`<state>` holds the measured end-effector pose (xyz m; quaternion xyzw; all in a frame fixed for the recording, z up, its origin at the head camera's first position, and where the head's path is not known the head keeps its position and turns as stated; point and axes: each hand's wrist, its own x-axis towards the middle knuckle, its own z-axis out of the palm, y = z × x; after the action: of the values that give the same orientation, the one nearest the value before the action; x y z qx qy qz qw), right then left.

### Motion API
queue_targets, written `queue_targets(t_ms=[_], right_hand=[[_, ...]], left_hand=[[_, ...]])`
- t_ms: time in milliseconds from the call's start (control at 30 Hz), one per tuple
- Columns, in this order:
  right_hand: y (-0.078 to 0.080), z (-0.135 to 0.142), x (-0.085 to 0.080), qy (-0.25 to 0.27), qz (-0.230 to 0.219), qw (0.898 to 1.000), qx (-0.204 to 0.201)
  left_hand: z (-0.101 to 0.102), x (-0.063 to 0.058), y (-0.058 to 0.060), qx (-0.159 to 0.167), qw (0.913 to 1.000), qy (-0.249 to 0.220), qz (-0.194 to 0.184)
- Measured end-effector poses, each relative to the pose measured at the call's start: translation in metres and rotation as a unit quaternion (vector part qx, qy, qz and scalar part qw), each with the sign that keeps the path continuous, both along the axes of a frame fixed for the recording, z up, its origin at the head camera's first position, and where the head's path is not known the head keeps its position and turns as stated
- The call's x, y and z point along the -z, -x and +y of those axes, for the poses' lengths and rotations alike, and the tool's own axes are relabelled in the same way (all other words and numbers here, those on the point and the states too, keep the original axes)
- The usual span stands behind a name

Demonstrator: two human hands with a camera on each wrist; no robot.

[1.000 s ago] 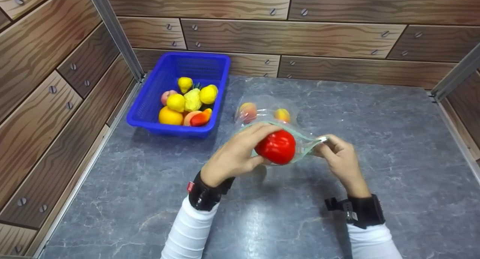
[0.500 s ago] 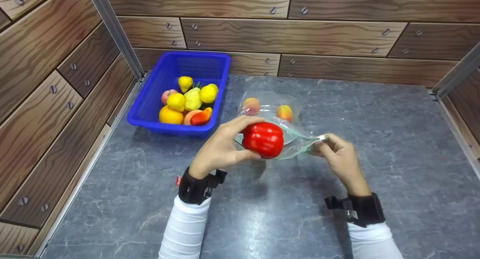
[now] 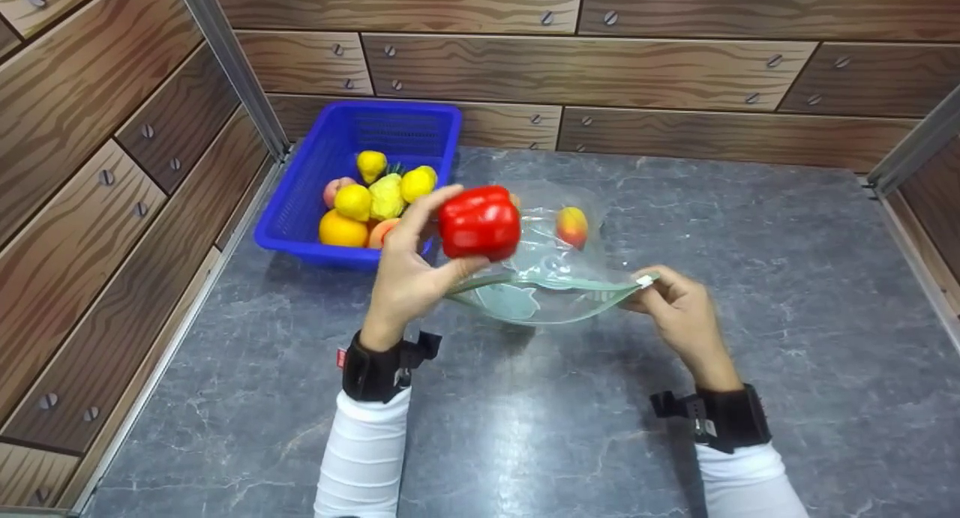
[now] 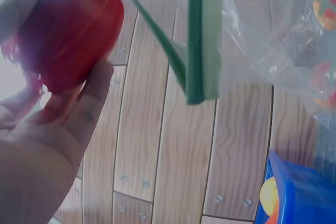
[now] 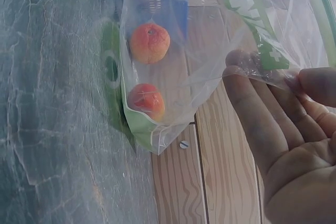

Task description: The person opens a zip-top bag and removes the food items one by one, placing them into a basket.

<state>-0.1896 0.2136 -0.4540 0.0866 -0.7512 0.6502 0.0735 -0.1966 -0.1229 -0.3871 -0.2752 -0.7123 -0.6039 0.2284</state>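
Observation:
My left hand (image 3: 405, 274) grips a shiny red bell pepper (image 3: 480, 223) between thumb and fingers. In the head view the pepper is in front of the far left part of a clear zip bag (image 3: 559, 308); the left wrist view shows it beside the bag's green zip strip (image 4: 196, 40). The bag's mouth gapes toward me. At its right corner, by the white slider (image 3: 645, 280), my right hand (image 3: 679, 315) pinches the edge. Two peach-like fruits (image 5: 149, 43) lie inside the bag, one mostly hidden behind the pepper in the head view.
A blue plastic basket (image 3: 289, 237) stands at the back left, with several fruits in it, among them an orange (image 3: 343, 229) and a yellow pear (image 3: 371, 166). Wood-patterned walls (image 3: 600, 72) rise behind and to the left of the grey marbled table (image 3: 810, 315).
My left hand has carried the pepper from the bag's mouth up and to the left, over the bag's far part. The bag's mouth has flattened. My right hand has stayed in place.

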Motion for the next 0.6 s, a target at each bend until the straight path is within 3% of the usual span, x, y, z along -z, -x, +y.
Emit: queue_targets(t_ms=[267, 433, 600], right_hand=[[0.001, 0.0, 0.0, 0.003, -0.001, 1.0, 0.0], [0.001, 0.0, 0.0, 0.003, 0.0, 1.0, -0.003], [0.0, 0.0, 0.0, 0.005, -0.002, 1.0, -0.005]], left_hand=[[-0.014, 0.002, 0.008, -0.085, 0.9935, -0.075, -0.018], [-0.029, 0.003, 0.01, -0.138, 0.9808, -0.129, -0.046], [-0.047, 0.008, 0.016, -0.21, 0.9659, -0.137, -0.065]])
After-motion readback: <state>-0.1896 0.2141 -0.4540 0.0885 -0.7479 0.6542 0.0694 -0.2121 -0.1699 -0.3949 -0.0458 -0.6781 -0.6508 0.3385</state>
